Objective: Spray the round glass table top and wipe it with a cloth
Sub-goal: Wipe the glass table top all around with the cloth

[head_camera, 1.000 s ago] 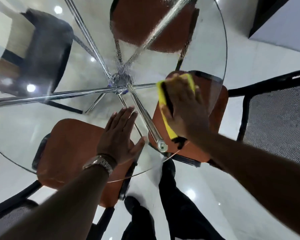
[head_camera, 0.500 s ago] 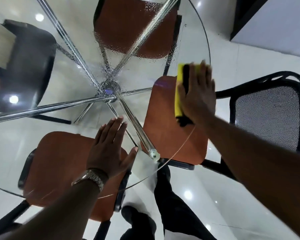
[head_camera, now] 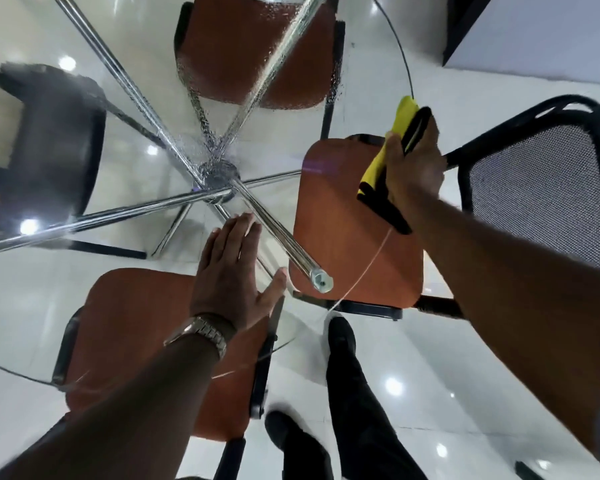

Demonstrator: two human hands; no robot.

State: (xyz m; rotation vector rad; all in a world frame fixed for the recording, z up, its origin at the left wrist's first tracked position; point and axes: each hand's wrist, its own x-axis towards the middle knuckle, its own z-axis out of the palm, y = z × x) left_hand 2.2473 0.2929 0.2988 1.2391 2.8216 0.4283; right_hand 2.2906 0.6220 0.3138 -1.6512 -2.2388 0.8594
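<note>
The round glass table top (head_camera: 368, 81) fills the view, and spray droplets (head_camera: 257, 81) bead its far middle part. My left hand (head_camera: 231, 271), a metal watch on its wrist, rests flat on the glass near the front edge with straight fingers. My right hand (head_camera: 414, 168) grips a folded yellow and black cloth (head_camera: 374, 173) at the table's right rim, with the cloth tilted up along the edge. No spray bottle is in view.
Chrome legs cross at a hub (head_camera: 219, 181) under the glass. Orange chair seats (head_camera: 347, 216) sit below it at the front, right and far side. A black mesh chair back (head_camera: 541, 188) stands close on the right. My black trousers and shoes (head_camera: 347, 375) are at the front edge.
My right hand has swept the cloth from the glass over the right chair seat outward to the right rim. The left hand has stayed flat on the glass.
</note>
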